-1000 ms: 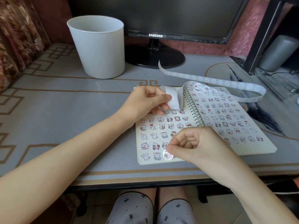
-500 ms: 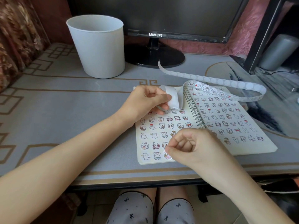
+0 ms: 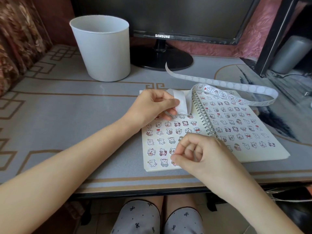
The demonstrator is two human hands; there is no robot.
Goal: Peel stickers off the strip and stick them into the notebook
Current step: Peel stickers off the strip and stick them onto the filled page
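The sticker strip (image 3: 219, 94) loops over the top of the notebook (image 3: 263, 154) and curls off past its right edge. My left hand (image 3: 152, 107) grips the strip's peeled end above the notebook's left page, thumb and fingers curled round it, just as a second ago. My right hand (image 3: 202, 154) is curled, with thumb and forefinger tips meeting on a sticker (image 3: 174, 163) in the left page's bottom row. That sticker showed almost whole a second ago, and now my thumb hides most of it. Both pages are covered in small cartoon stickers. The notebook lies open on the grey table (image 3: 67, 107). Behind the notebook stands a monitor (image 3: 162, 22) marked SAMSUNG, and behind and left of the notebook stands a white bin (image 3: 101, 51).
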